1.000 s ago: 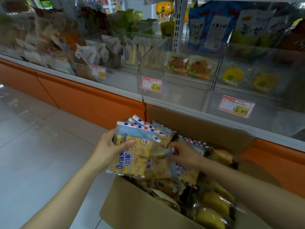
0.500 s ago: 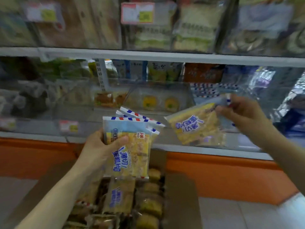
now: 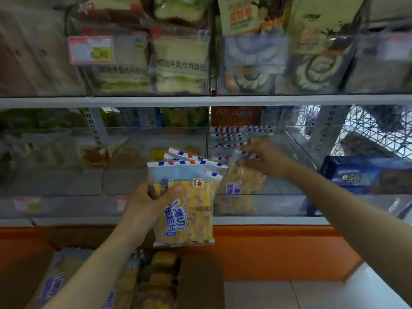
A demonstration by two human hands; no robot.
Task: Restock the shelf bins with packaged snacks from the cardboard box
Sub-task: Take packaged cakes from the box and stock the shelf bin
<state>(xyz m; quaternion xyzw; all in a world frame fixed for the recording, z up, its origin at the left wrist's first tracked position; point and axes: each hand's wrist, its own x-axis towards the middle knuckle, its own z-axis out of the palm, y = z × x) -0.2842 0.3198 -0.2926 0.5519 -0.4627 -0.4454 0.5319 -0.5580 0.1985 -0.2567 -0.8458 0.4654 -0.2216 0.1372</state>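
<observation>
My left hand [image 3: 148, 200] grips a fanned stack of yellow cake-slice packets [image 3: 189, 204] with red-and-blue striped tops, held upright in front of the lower shelf. My right hand [image 3: 265, 160] pinches the top of a single matching packet [image 3: 239, 190] that hangs down inside the clear shelf bin [image 3: 278, 204] to the right. More striped packets [image 3: 231, 139] stand at the back of that bin. The cardboard box [image 3: 200, 279] sits open on the floor below my left arm, with several snack packets [image 3: 156, 279] inside.
Neighbouring clear bins [image 3: 124, 175] to the left hold other pastries. A blue box [image 3: 356, 175] lies in the bin to the right. The upper shelf [image 3: 200, 100] carries bread packs and a price tag [image 3: 91, 50]. An orange base panel [image 3: 278, 250] runs under the shelf.
My right hand lifted one packet out of the box, carried it up and right, and has now lowered it into the clear bin. My left hand rose with its stack.
</observation>
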